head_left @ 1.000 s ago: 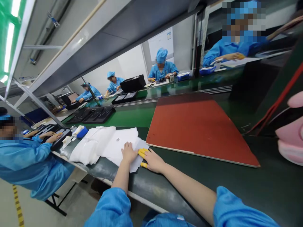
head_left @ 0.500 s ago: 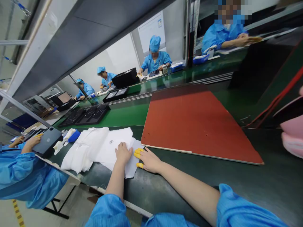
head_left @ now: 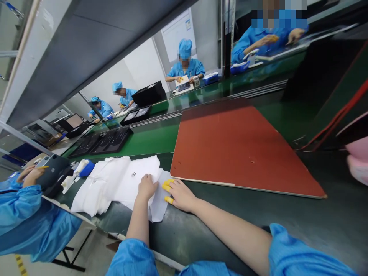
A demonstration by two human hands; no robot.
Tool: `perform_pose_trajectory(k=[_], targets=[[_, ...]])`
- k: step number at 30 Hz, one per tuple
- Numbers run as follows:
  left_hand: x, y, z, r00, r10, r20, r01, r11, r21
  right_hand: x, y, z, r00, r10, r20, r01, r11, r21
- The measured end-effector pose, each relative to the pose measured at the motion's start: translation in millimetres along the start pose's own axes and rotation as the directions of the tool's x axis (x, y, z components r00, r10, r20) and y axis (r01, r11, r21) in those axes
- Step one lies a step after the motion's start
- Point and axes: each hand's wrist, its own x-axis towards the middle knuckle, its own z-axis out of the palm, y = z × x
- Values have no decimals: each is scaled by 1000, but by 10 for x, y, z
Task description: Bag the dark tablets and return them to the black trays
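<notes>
My left hand [head_left: 147, 186] lies on a stack of white sheets [head_left: 115, 182] at the near edge of the dark green bench [head_left: 218, 222], fingers curled down on the top sheet. My right hand [head_left: 177, 194] rests beside it on the sheets' right corner, with yellow finger cots on the fingertips, which pinch the sheet's edge. Both forearms are bare below blue sleeves. A large red-brown board [head_left: 232, 147] lies flat just right of the sheets.
A co-worker in blue at the left holds a grey tablet [head_left: 53, 168]. Black trays [head_left: 100, 141] sit on the green conveyor belt [head_left: 155, 138]. More workers in blue sit across the line. A grey shelf [head_left: 86, 46] runs overhead. A pink object [head_left: 358, 159] shows at the right edge.
My hands have stayed on the sheets while the view shifted slightly. The co-worker at the left has lifted a grey tablet off the bench.
</notes>
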Motion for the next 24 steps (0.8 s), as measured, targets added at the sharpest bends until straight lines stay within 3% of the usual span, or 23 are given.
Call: perform_pose_trajectory(k=[6,16,24], targets=[[37,4,17,999,-5,-33,4,1000,-18,47,-24,-2,990,-40,134,39,999,6],[120,136,-117,996,-47,72,39,992,117,60,-15,-30,995,-29,97,26,999,32],[35,-34,-72,996,-89,-26,91,986,136,65,-2,-7,992,-24,120,22,1000,22]])
